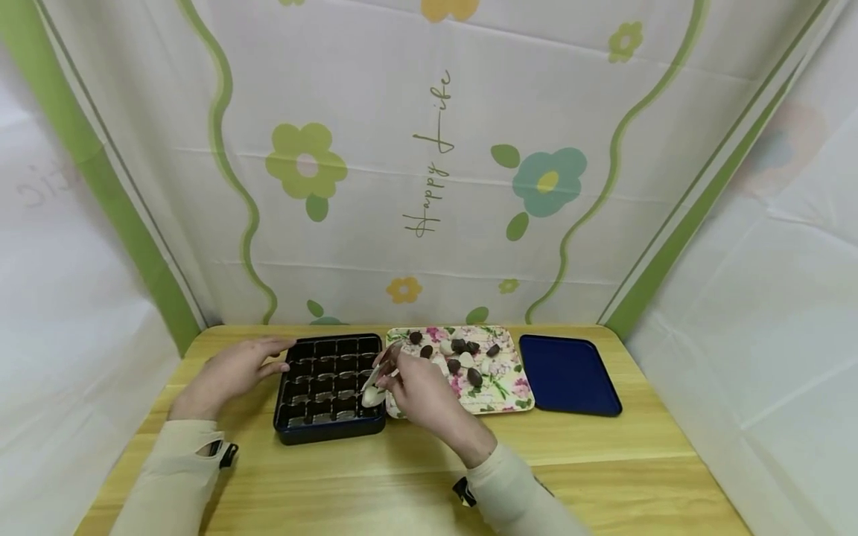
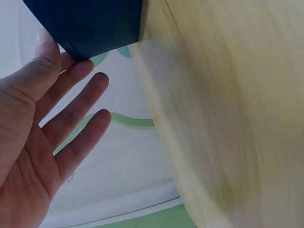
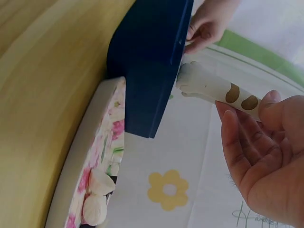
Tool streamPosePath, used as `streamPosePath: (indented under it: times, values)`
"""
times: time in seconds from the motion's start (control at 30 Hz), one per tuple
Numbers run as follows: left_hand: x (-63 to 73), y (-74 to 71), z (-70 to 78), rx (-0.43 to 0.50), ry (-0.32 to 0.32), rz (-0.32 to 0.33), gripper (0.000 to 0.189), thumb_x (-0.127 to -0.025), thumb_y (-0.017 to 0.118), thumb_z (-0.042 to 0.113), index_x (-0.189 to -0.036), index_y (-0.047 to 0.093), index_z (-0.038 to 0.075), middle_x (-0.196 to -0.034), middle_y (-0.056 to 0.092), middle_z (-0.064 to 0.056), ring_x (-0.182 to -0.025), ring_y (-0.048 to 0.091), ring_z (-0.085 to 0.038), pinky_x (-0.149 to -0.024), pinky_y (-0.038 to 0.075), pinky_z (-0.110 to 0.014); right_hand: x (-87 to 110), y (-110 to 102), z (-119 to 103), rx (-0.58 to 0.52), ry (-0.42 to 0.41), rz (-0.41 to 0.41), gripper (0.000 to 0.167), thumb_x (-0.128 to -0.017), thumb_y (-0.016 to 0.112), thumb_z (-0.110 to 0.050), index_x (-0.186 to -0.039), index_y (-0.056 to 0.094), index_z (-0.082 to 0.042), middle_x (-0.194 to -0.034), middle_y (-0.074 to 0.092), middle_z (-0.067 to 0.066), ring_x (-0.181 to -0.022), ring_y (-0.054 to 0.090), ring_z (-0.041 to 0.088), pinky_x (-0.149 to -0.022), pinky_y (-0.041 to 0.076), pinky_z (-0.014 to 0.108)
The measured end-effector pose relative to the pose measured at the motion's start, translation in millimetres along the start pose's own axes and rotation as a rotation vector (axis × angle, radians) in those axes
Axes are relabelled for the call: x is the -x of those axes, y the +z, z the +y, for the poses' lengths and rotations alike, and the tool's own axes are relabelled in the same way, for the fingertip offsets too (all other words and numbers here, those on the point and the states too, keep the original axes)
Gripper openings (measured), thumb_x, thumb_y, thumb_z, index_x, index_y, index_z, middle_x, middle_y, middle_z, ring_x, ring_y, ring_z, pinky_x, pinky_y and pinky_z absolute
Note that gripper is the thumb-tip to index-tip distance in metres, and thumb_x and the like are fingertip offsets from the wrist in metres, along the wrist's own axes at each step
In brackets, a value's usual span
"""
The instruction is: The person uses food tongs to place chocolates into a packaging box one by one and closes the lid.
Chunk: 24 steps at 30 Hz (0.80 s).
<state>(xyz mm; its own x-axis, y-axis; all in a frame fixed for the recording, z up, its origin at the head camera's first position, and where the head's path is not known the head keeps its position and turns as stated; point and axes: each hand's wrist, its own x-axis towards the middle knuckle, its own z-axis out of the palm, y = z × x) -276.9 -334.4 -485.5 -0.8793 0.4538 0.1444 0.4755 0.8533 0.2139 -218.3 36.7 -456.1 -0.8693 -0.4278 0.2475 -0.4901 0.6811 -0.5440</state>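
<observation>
Left hand (image 1: 234, 369), fingers outstretched, should steady the navy gridded box (image 1: 331, 431) at ten o'clock while right hand (image 1: 429, 391) pinches the white, brown-spotted, paw-tipped utensil (image 3: 216, 89).

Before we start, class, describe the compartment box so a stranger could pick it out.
On the wooden table, three things form a row; the box is leftmost, with the left hand at its edge. Its black interior is a grid of compartments, unlike the flowered tray in the middle and the plain blue panel at right.
</observation>
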Motion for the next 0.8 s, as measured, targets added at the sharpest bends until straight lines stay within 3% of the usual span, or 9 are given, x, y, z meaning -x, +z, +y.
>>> streamPosePath:
  times: [0.2, 0.47, 0.6, 0.8]
  values:
    - [-1.7, 0.7, 0.9, 0.005, -0.005, 0.000, 0.056, -0.112, 0.079, 0.032, -0.161, 0.070, 0.006, -0.161, 0.071, -0.027, -0.144, 0.071, -0.058, -0.119, 0.059, -0.078, -0.8, 6.6, -3.7, 0.034, -0.012, -0.043, 0.005, -0.114, 0.078, -0.015, -0.117, 0.074, -0.016, -0.104, 0.087, 0.001, -0.080, 0.074, 0.005, -0.067, 0.058, 0.017]
    - [-3.5, 16.2, -21.4, 0.030, 0.062, 0.076, 0.055, -0.114, 0.076, 0.044, -0.160, 0.073, 0.015, -0.157, 0.076, -0.024, -0.137, 0.076, -0.055, -0.112, 0.063, -0.076, -3.2, 11.1, -6.8, 0.102, -0.055, -0.076, 0.012, -0.115, 0.078, -0.023, -0.120, 0.070, -0.015, -0.104, 0.087, 0.000, -0.078, 0.075, 0.007, -0.066, 0.061, 0.019]
    - [-2.8, 8.3, -10.9, 0.051, 0.018, 0.025, 0.055, -0.113, 0.078, 0.037, -0.161, 0.071, 0.010, -0.160, 0.072, -0.027, -0.141, 0.072, -0.058, -0.115, 0.061, -0.079, -3.2, 9.7, -8.1, 0.115, -0.066, -0.098, 0.013, -0.115, 0.077, -0.025, -0.121, 0.068, -0.016, -0.104, 0.087, -0.001, -0.077, 0.072, 0.004, -0.066, 0.060, 0.018]
    - [-3.3, 0.0, 3.3, 0.021, -0.025, -0.019, 0.056, -0.113, 0.079, 0.029, -0.162, 0.069, 0.005, -0.162, 0.070, -0.029, -0.144, 0.071, -0.059, -0.117, 0.061, -0.077, -3.3, -6.3, -3.9, -0.043, -0.025, -0.106, 0.008, -0.117, 0.074, -0.022, -0.121, 0.071, -0.015, -0.111, 0.088, 0.002, -0.083, 0.074, 0.006, -0.070, 0.061, 0.020]
